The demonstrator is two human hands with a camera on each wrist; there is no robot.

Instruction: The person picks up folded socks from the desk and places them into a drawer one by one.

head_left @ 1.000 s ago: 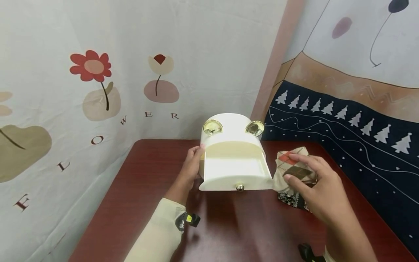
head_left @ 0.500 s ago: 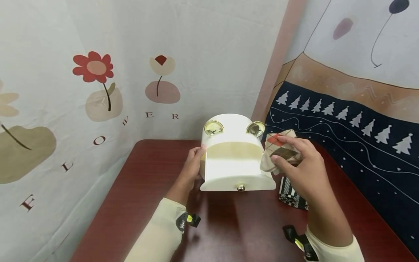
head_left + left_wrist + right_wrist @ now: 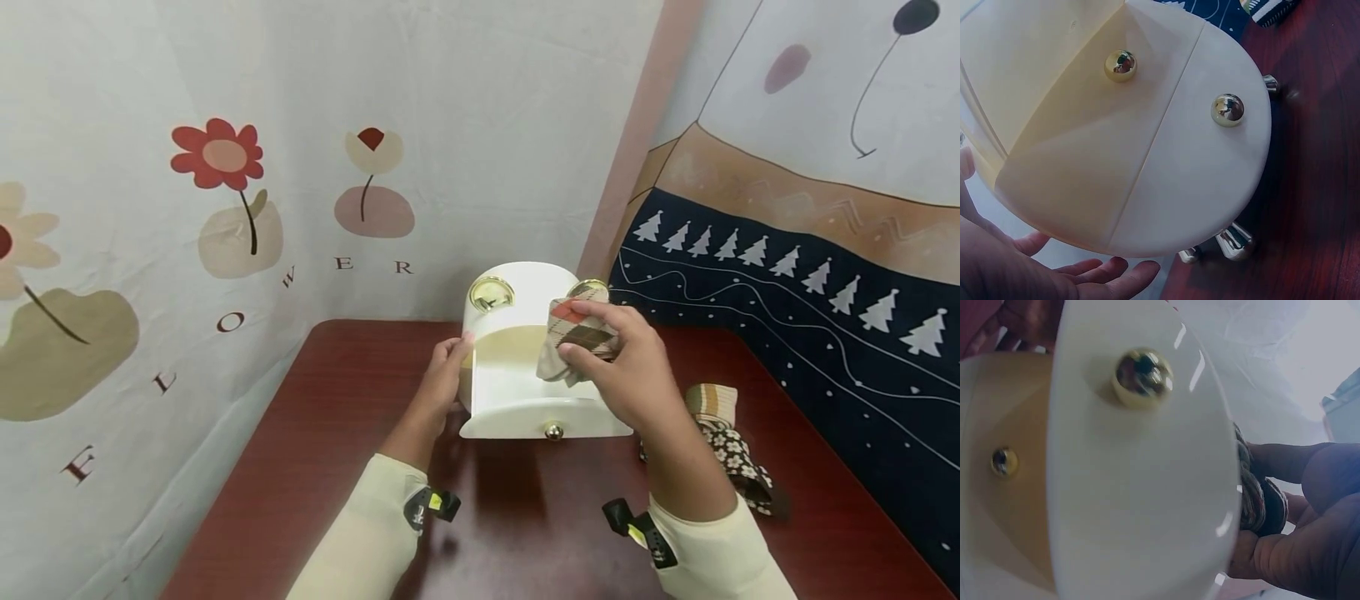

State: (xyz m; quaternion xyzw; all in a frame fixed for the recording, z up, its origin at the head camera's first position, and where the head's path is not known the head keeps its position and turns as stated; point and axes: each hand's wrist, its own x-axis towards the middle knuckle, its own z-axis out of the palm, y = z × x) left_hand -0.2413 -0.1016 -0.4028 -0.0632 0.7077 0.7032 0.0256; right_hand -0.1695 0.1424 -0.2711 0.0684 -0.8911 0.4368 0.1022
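Beige argyle knit bundle with red-orange and brown diamonds [image 3: 581, 329]: came left. A second ago it was out right of the box, now it's over the right half of the open white plastic drawer with a curved front [image 3: 498, 419]. Long axis runs mostly up-down, top leaning right.

Right hand [image 3: 636, 362]: nearer one, obviously, since it's got the bundle. Fingers narrow, pinching it against the thumb, with the bundle just left of and beyond the palm.

Drawer: directly below the bundle as far as I can tell, so imo bundle-over-drawer is what it all hinges on. Right wrist view has the bundle just past the drawer front's edge. Can't tell if it touches inside.

Glossy white rounded plastic box with gold-rimmed circles [image 3: 528, 287]: behind the drawer, hasn't budged.

Left hand [image 3: 438, 379]: fingers spread around the box's left side, thumb forward, well apart from the bundle.

Yellow-and-cream striped bundle [image 3: 718, 404] and black-and-white floral bundle [image 3: 738, 462]: right of the right forearm, touching.

Dark red wooden surface [image 3: 352, 392]: under all of it.
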